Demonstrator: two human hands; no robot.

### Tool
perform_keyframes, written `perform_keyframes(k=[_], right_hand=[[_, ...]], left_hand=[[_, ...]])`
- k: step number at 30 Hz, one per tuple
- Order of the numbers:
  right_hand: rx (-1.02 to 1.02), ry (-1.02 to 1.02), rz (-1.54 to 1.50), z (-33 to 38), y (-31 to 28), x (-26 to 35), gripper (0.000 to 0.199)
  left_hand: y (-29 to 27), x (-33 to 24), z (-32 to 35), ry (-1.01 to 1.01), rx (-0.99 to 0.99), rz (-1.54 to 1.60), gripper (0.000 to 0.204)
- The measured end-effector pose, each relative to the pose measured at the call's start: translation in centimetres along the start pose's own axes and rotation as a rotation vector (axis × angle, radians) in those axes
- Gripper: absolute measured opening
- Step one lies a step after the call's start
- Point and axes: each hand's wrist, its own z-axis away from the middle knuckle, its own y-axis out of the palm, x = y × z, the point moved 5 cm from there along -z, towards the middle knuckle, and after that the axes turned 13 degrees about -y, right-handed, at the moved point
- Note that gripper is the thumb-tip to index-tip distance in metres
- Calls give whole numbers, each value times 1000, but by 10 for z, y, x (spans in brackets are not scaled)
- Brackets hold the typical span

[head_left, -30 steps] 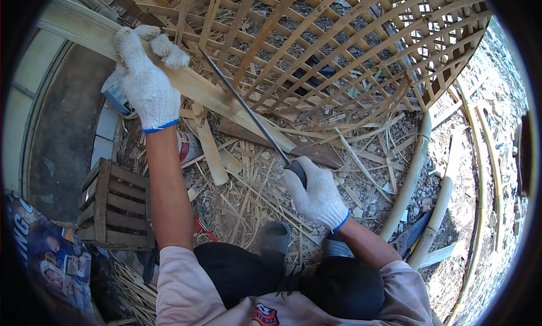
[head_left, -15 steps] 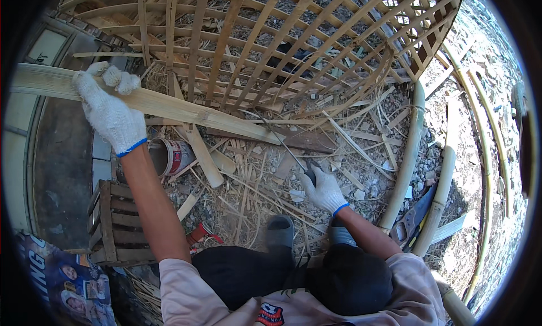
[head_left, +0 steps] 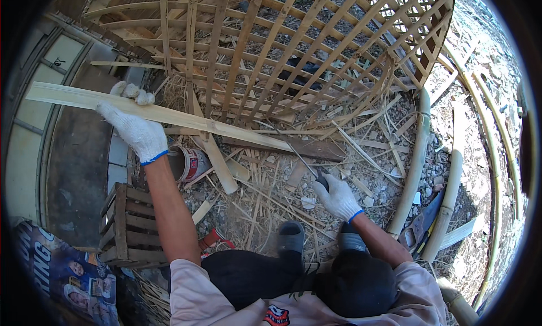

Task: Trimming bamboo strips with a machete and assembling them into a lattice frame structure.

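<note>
My left hand [head_left: 135, 122], in a white knit glove with a blue cuff, grips a long pale bamboo slat [head_left: 186, 119] near its left end. The thumb lies on the near edge and the fingers curl round the far edge. The slat slopes down to the right, its other end by a dark wooden plank [head_left: 316, 149] on the ground. In my right hand [head_left: 340, 198], gloved alike, is the black handle of a long, thin-bladed knife [head_left: 305, 164]. Its blade points away to the upper left, passing close to the slat's right end; whether they touch I cannot tell.
A large lattice of wooden strips [head_left: 243, 40] fills the far side. Left of my feet are a paint bucket [head_left: 195, 163] and a slatted wooden crate [head_left: 131, 224]. Bamboo poles [head_left: 416, 156] and a handsaw [head_left: 418, 227] lie to the right; shavings and rubble cover the ground.
The slat has rolled in my left hand, showing a paler, smoother face, and its left end has moved into full view. The whole scene has shifted slightly right; my right hand still holds the knife.
</note>
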Motion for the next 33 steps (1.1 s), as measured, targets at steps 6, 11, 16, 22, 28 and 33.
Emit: perform_keyframes(k=[6,11,16,22,28,33], right_hand=[[83,-279,-271,-29,-18,135,46],[40,-264,-293,-30,-1,129,45],[-53,-273,-262,-38,-26,140,34],[-21,-305,-231,-43,-21,137,34],[-16,-388,-177,-33,-31,157,38],[-32,-170,-77,-45,-16,98,43]], left_hand=[[-12,-11,6,21,-365,-238,54],[6,-8,18,97,-326,-183,47],[22,-8,17,81,-207,-126,41],[31,-4,14,73,-100,-75,36],[26,-5,10,45,-76,-122,33],[40,3,14,98,-80,-146,39]])
